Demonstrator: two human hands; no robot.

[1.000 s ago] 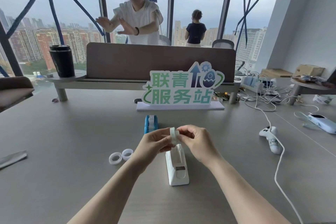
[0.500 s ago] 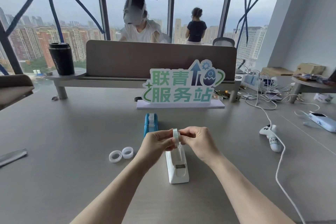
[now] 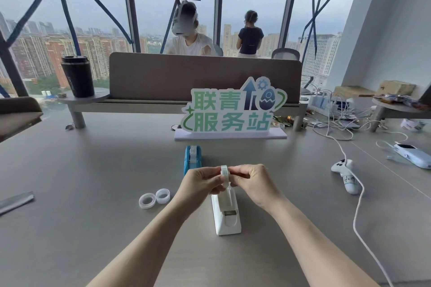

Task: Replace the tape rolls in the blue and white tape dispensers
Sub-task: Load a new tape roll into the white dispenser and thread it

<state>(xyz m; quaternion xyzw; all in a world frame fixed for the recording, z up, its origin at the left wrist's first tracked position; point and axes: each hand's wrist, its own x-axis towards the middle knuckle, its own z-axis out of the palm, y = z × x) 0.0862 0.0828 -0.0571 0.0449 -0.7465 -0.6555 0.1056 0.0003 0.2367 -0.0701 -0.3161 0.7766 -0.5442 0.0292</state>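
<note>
A small clear tape roll [image 3: 224, 173] stands on edge between my two hands, just above the back end of the white tape dispenser [image 3: 227, 215]. My left hand [image 3: 201, 182] pinches it from the left and my right hand [image 3: 250, 180] from the right. The white dispenser lies lengthwise on the grey desk [image 3: 93, 193] with its cutter end toward me. Behind my left hand stands the blue tape dispenser [image 3: 192, 158] with a roll in it. Two loose clear tape rolls [image 3: 154, 198] lie flat on the desk to the left.
A green and white standing sign [image 3: 229, 112] is behind the dispensers. A white game controller [image 3: 345, 173] with a long cable lies at the right, a light-blue device [image 3: 414, 155] beyond it. A black cup [image 3: 78, 76] stands on a shelf at the back left. Two people are beyond the divider.
The roll between my fingers has turned from tilted to standing on edge, and my hands have stayed over the white dispenser. The person behind the divider has lowered their arms and bent down.
</note>
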